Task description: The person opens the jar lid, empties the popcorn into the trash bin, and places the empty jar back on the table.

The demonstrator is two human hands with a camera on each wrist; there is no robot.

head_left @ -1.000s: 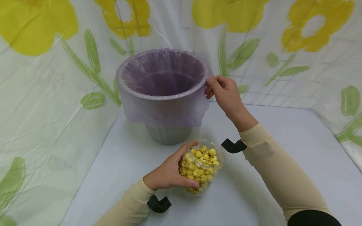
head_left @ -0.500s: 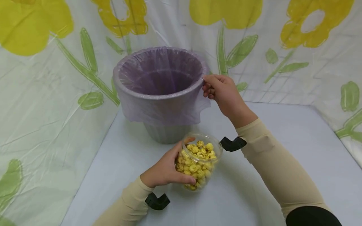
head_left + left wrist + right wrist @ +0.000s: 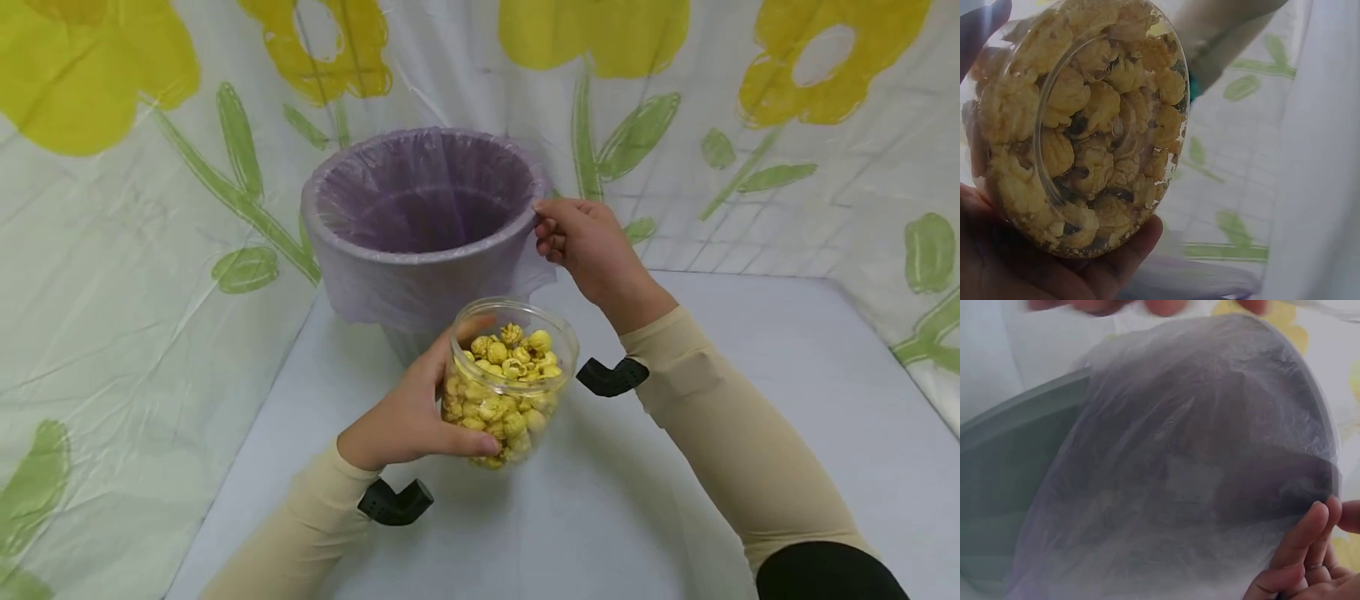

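Left hand [image 3: 397, 421]: fingers and thumb clamped round a clear jar [image 3: 512, 387], thumb across the near side, another finger by the far side of the rim. Jar: round, lidless, filled with yellow popcorn [image 3: 514, 362]; it was held above a white table [image 3: 600, 517], mouth up and slightly tilted, and in the head view overlapped the front of a bin [image 3: 399, 343]. Its ridged round base faced the left wrist camera, popcorn showing through. Right hand [image 3: 592, 250]: thumb and fingertips pinched a purple bag [image 3: 420, 287] at the right side of the bin's rim, the other fingers curled beneath; whether the rim itself was nipped along with the bag could not be told. Bin: upright on the table, grey-green, its inside lined by the bag, which folded over the rim and hung loosely outside. Sleeves: two, beige, with a black curved piece [image 3: 396, 502] by the left wrist and a black bracket [image 3: 612, 377] by the right. Backdrop: a pale creased sheet [image 3: 832, 200] printed with yellow flowers and green leaves, hanging behind the table.
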